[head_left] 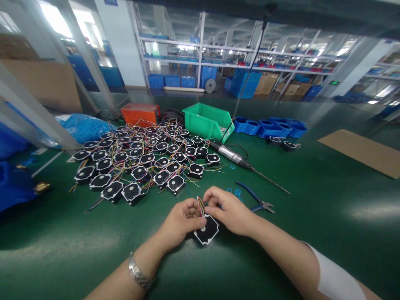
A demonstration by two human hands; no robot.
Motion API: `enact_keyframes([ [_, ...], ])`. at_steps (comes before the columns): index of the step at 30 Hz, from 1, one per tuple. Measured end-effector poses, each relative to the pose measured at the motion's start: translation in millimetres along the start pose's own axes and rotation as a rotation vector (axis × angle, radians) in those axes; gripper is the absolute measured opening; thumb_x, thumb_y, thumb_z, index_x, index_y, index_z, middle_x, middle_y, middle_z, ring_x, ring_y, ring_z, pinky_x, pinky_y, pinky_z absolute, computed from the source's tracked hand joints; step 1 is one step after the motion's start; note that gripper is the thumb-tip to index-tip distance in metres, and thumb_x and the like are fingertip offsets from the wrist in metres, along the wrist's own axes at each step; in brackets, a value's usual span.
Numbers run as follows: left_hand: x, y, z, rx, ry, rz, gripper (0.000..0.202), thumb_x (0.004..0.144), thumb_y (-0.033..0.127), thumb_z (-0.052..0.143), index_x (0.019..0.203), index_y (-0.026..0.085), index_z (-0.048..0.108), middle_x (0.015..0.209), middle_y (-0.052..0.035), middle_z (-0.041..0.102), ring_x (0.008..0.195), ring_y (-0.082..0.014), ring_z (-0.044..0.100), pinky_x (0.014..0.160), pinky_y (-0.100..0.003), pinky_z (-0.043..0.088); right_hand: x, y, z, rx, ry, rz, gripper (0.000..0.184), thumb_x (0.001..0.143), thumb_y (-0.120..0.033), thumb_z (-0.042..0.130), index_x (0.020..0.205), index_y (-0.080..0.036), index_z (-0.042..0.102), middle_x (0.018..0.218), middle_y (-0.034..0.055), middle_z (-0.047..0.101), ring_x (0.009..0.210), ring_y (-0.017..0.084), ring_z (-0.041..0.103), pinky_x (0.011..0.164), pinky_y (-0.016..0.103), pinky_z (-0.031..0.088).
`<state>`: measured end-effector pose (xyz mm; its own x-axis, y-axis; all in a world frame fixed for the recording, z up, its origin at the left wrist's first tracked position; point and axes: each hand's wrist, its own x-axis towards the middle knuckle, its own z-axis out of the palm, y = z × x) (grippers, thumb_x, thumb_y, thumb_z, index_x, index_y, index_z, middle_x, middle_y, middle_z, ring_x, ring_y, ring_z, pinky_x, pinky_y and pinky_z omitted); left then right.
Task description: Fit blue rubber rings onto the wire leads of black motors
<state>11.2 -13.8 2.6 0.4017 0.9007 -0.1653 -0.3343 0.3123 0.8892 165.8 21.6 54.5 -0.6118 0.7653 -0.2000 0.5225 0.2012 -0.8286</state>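
Two hands over the green desk (281, 250). Our left hand (183, 218) is partly closed, holding a black unit (208, 231), thumb on its face. Our right hand (229, 210) curls, fingertips at the coloured wires (201, 206); we cannot tell if they grip. Unit sits front of similar units (147, 158). Blue sign (111, 2), pillar (123, 46): lettering too small to read.

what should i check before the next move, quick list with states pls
1. Left hand on the black unit: ok, thumb on its face.
2. Right hand at the wires: ok, fingers beside them.
3. Ring around those wires: cannot tell, fingers hide part.
4. Cutters set down: ok.
5. Driver set down: ok.
6. Blue rings all together: not ok, one lies near the driver.
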Motion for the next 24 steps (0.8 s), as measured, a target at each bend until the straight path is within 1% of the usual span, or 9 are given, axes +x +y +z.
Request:
enact_keyframes([
  [3, -1, 0, 1.0, -0.011, -0.011, 0.013, 0.030, 0.061, 0.028, 0.069, 0.080, 0.014, 0.051, 0.070, -0.0004, 0.054, 0.066, -0.0109, 0.050, 0.064, -0.023, 0.037, 3, 7, 0, 0.275, -0.140, 0.029, 0.032, 0.076, -0.036, 0.049, 0.088, -0.008, 0.038, 0.056, -0.0045, 0.034, 0.049, -0.002, 0.028, 0.045, 0.008, 0.022],
  [5, -2, 1, 1.1, 0.019, -0.016, 0.018, 0.028, 0.064, 0.030, 0.066, 0.080, 0.015, 0.049, 0.070, 0.0000, 0.053, 0.064, -0.0109, 0.049, 0.063, -0.023, 0.036, 6, 12, -2, 0.373, -0.127, 0.027, 0.046, 0.073, -0.050, 0.050, 0.087, -0.008, 0.036, 0.056, -0.0045, 0.032, 0.047, -0.002, 0.028, 0.042, 0.008, 0.021],
  [7, -5, 5, -0.1, 0.178, 0.014, 0.021, 0.022, 0.069, 0.032, 0.060, 0.077, 0.016, 0.048, 0.064, 0.0022, 0.049, 0.060, -0.0099, 0.046, 0.058, -0.022, 0.034, 9, 16, -7, 0.381, 0.007, 0.023, 0.053, 0.069, -0.058, 0.049, 0.085, -0.009, 0.036, 0.058, -0.0037, 0.034, 0.047, -0.002, 0.030, 0.042, 0.008, 0.023],
  [10, -11, 16, -5.3, 0.639, 0.109, 0.034, 0.014, 0.076, 0.032, 0.050, 0.074, 0.018, 0.048, 0.059, 0.0039, 0.045, 0.055, -0.0103, 0.041, 0.054, -0.022, 0.031, 13, 24, -27, 0.281, 0.313, 0.084, 0.050, 0.071, -0.056, 0.045, 0.085, -0.009, 0.036, 0.058, -0.0028, 0.036, 0.047, -0.001, 0.033, 0.043, 0.010, 0.028],
  [14, -20, 31, -16.2, 1.253, 0.313, 0.063, 0.023, 0.082, 0.033, 0.036, 0.077, 0.018, 0.053, 0.066, -0.0028, 0.055, 0.063, -0.0174, 0.050, 0.060, -0.029, 0.036, 16, 48, -76, 0.102, 0.659, 0.219, 0.039, 0.077, -0.044, 0.037, 0.095, -0.009, 0.038, 0.062, -0.0016, 0.039, 0.049, 0.000, 0.035, 0.046, 0.011, 0.030],
  [16, -25, 34, -19.4, 1.532, 0.483, 0.233, 0.028, 0.082, 0.036, 0.038, 0.076, 0.016, 0.057, 0.072, -0.0078, 0.060, 0.068, -0.0221, 0.053, 0.066, -0.034, 0.037, 15, 67, -107, 0.006, 0.791, 0.295, 0.038, 0.078, -0.039, 0.037, 0.101, -0.009, 0.038, 0.070, 0.0009, 0.044, 0.054, 0.001, 0.038, 0.051, 0.012, 0.034],
  [19, -30, 32, -17.1, 1.757, 0.623, 0.679, 0.026, 0.077, 0.036, 0.047, 0.081, 0.014, 0.061, 0.080, -0.0096, 0.064, 0.074, -0.0235, 0.056, 0.075, -0.036, 0.036, 9, 98, -158, -0.186, 0.964, 0.435, 0.041, 0.076, -0.035, 0.042, 0.107, -0.008, 0.041, 0.090, 0.0072, 0.047, 0.074, 0.006, 0.046, 0.074, 0.021, 0.042],
  [21, -30, 27, -12.0, 1.833, 0.561, 0.902, 0.025, 0.074, 0.035, 0.052, 0.086, 0.016, 0.062, 0.087, -0.0084, 0.066, 0.080, -0.0229, 0.057, 0.081, -0.035, 0.034, 3, 118, -190, -0.319, 1.027, 0.530, 0.045, 0.074, -0.033, 0.047, 0.112, -0.009, 0.043, 0.105, 0.0108, 0.042, 0.094, 0.013, 0.044, 0.089, 0.031, 0.037],
  [24, -22, 15, -7.3, 2.000, 0.409, 0.934, 0.033, 0.073, 0.041, 0.052, 0.099, 0.023, 0.061, 0.105, -0.0066, 0.063, 0.095, -0.0248, 0.055, 0.090, -0.039, 0.027, -6, 143, -233, -0.474, 1.050, 0.679, 0.057, 0.071, -0.037, 0.054, 0.122, -0.016, 0.039, 0.122, 0.0130, 0.028, 0.113, 0.029, 0.027, 0.093, 0.050, 0.026],
])
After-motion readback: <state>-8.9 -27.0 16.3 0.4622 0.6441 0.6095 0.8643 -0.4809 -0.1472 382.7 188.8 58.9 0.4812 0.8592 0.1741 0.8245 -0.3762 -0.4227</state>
